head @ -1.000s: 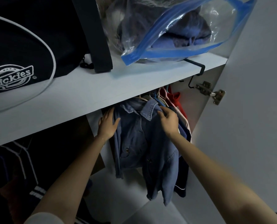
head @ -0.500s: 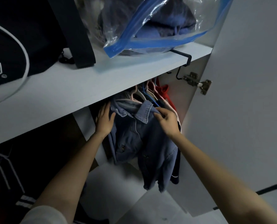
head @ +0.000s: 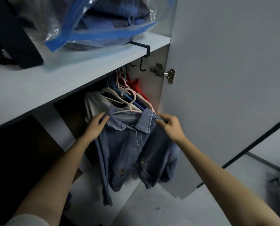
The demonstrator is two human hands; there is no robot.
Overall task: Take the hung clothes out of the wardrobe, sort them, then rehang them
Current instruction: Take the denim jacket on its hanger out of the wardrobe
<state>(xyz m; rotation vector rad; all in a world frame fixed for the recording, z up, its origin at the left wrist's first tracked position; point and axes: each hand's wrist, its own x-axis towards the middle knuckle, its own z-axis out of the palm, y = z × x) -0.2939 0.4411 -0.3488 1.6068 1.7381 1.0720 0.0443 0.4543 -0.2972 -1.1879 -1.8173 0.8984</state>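
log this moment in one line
step: take out | left hand: grips shirt | right hand: pinches shirt | shirt: on hanger | other clothes: hung inside

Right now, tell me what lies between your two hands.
In the head view, between the left hand and the right hand runs the collar of the denim shirt, with the pale hanger rising from it.

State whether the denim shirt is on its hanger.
On: the hanger sits inside the collar of the denim shirt, hook sticking up.
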